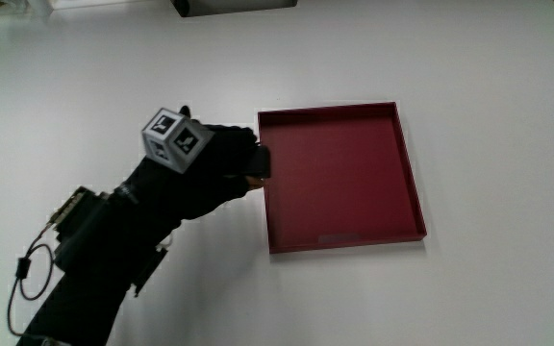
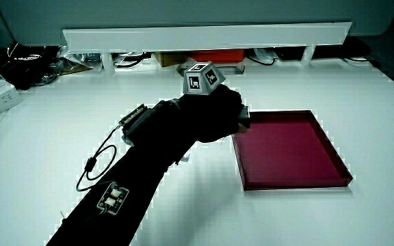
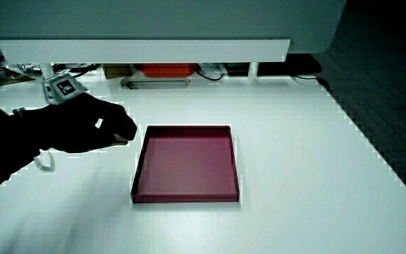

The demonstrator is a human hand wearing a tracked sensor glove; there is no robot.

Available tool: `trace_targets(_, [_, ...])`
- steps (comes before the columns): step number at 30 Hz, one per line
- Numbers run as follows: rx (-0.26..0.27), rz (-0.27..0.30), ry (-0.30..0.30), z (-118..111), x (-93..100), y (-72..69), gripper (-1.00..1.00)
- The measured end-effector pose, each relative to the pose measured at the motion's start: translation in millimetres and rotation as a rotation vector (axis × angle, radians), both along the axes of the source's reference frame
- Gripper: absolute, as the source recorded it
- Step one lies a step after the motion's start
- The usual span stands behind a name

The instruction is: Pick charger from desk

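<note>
Treat the charger [image 1: 257, 163] as a small, rigid, smooth-sided block, probably light; pinch it across two flat sides, since a smooth shell could slip from the glove. It sits at the tray's [image 1: 412, 173] edge nearest your hand [image 1: 205, 163], just outside the rim. Your fingers are curled around it, and only a dark corner peeks out at the fingertips. Whether it is clear of the table, you cannot tell.

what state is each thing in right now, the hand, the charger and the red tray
hand: fingers curled around a small dark object, beside the tray's rim
charger: held in the hand, mostly hidden by the fingers
red tray: flat on the table, nothing inside
</note>
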State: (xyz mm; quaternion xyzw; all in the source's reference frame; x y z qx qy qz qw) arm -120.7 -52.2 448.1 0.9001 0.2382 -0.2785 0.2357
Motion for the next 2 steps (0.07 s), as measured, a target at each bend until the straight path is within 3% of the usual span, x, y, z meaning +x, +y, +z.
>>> trace_targets(1, [-0.031, -0.014, 0.055, 8, 3.4, -1.7, 1.0])
trace_targets(2, [0.012, 0.016, -0.013, -5, 10.3, -2.5, 1.0])
